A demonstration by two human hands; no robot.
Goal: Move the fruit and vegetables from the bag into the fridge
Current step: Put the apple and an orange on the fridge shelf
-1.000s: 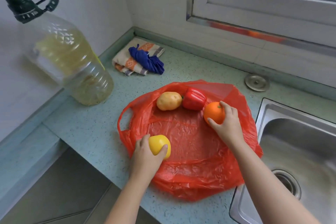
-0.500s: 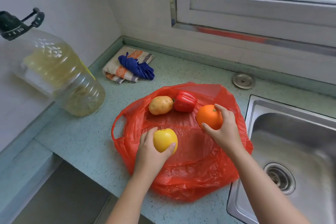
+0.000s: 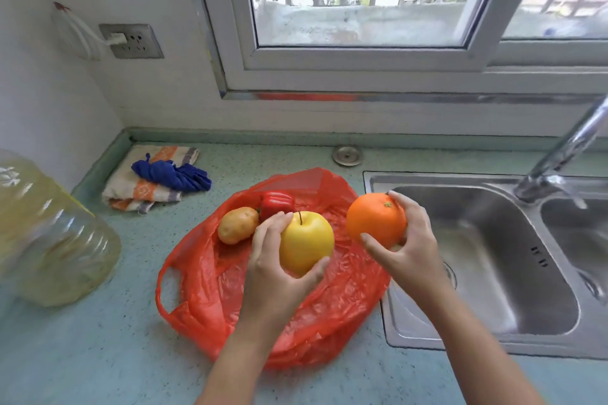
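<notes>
A red plastic bag (image 3: pixel 210 302) lies spread flat on the green counter. My left hand (image 3: pixel 273 276) grips a yellow apple (image 3: pixel 306 242) and holds it up above the bag. My right hand (image 3: pixel 411 246) grips an orange (image 3: pixel 375 219), lifted above the bag's right edge beside the sink. A potato (image 3: pixel 237 224) and a red bell pepper (image 3: pixel 275 204) still lie on the bag's far side, partly behind my left fingers. No fridge is in view.
A steel double sink (image 3: pixel 513 260) with a tap (image 3: pixel 559 154) fills the right. A large oil bottle (image 3: pixel 49 233) stands at the left. Folded cloths (image 3: pixel 158 177) lie in the back corner. A wall socket (image 3: pixel 131 41) and window are behind.
Both hands have lifted their fruit off the bag and raised it towards the camera. The view has tilted up, showing the window and tap.
</notes>
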